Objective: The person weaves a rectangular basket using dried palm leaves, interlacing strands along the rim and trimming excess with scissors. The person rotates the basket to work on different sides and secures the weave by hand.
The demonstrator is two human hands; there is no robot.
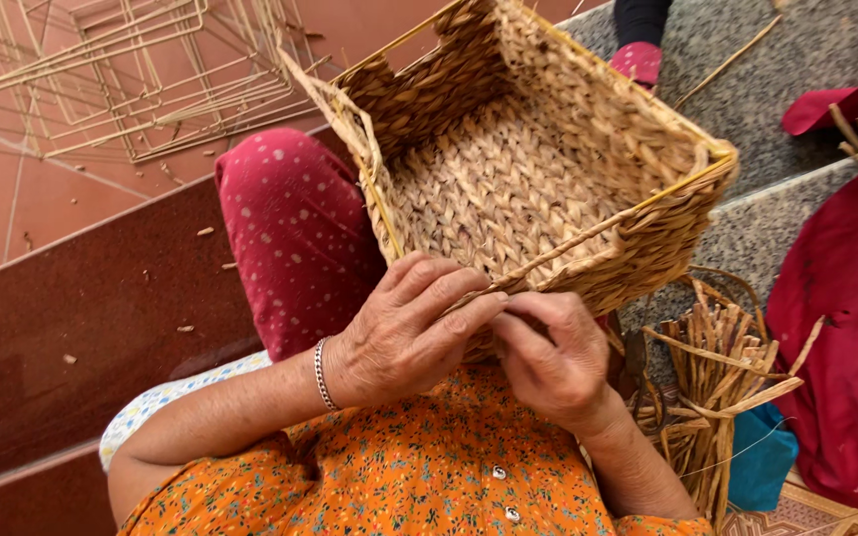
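Note:
A square woven straw basket [508, 169] on a yellow wire frame rests tilted on my lap, its open side facing me. My left hand [404, 333] and my right hand [553, 352] meet at the basket's near rim. Both pinch a flat straw strand [558, 260] that runs from my fingertips up across the near wall. A silver bracelet circles my left wrist. My knee in red dotted trousers [295, 233] sits under the basket's left corner.
A bundle of dried straw strips [712, 377] stands at my right, beside red cloth [851, 298] and a blue bag. Bare yellow wire frames [121, 69] lie on the red tiled floor at upper left. Grey stone steps run at the upper right.

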